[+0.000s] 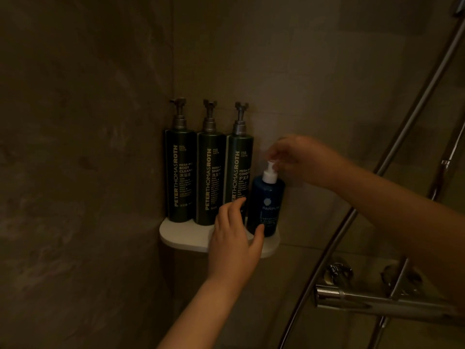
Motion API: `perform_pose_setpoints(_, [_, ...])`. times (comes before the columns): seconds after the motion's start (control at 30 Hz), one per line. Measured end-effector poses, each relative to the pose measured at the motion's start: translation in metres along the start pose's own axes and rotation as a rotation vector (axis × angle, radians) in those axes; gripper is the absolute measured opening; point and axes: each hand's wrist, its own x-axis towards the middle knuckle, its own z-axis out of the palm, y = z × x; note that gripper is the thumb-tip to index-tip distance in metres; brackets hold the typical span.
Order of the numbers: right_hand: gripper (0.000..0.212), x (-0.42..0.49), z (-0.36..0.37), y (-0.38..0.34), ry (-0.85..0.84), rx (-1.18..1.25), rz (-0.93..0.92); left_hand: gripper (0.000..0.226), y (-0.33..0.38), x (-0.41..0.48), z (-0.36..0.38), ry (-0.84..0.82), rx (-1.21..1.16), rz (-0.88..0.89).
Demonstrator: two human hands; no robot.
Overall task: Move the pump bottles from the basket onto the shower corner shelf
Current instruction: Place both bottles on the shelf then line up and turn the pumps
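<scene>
Three tall dark green pump bottles [210, 182] stand in a row at the back of the white corner shelf [176, 233]. A shorter blue pump bottle [268, 205] with a white pump stands upright at the shelf's right end. My right hand [299, 159] pinches the white pump head from above. My left hand [234, 235] is spread open in front of the shelf, its thumb touching the blue bottle's lower left side. The basket is out of view.
Dim tiled walls meet in the corner behind the shelf. A chrome shower mixer bar [377, 301] with knobs sits at the lower right. A metal shower hose [392, 152] and rail run diagonally up the right side.
</scene>
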Motion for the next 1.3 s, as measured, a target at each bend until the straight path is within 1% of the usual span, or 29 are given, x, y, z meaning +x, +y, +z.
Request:
perform_pose_setpoints(0.13, [0.02,-0.003,-0.001,-0.009,0.007,0.02,-0.032,0.067,0.005,-0.002,-0.001,-0.005,-0.016,0.001])
perform_pose_setpoints(0.3, [0.017,-0.006,-0.004,-0.018,-0.013,-0.008,-0.071,0.081,0.01,-0.004,-0.001,-0.005,-0.059,-0.017])
perform_pose_setpoints(0.43, [0.012,-0.008,-0.007,-0.023,-0.004,0.019,-0.055,0.091,0.01,-0.003,0.002,0.0,-0.073,-0.053])
perform_pose_setpoints(0.57, [0.008,-0.008,-0.007,-0.025,-0.019,0.018,-0.047,0.09,0.009,-0.005,0.004,0.0,-0.107,-0.074])
perform_pose_setpoints(0.7, [0.013,-0.006,-0.013,-0.024,-0.075,0.077,-0.022,0.09,0.009,-0.006,0.004,0.001,-0.107,-0.078])
perform_pose_setpoints(0.83, [0.013,-0.002,-0.017,-0.025,-0.12,0.076,0.013,0.09,0.011,-0.006,0.003,-0.001,-0.097,-0.087])
perform_pose_setpoints(1.07, [0.007,0.001,-0.018,-0.033,-0.127,0.109,0.138,0.09,0.013,-0.007,0.003,0.021,-0.085,-0.098])
perform_pose_setpoints(1.2, [0.011,0.002,-0.017,-0.034,-0.12,0.177,0.211,0.09,0.015,-0.007,0.004,0.031,-0.07,-0.101])
perform_pose_setpoints(1.3, [0.012,0.002,-0.016,-0.033,-0.112,0.2,0.203,0.09,0.015,-0.008,0.004,0.033,-0.07,-0.099])
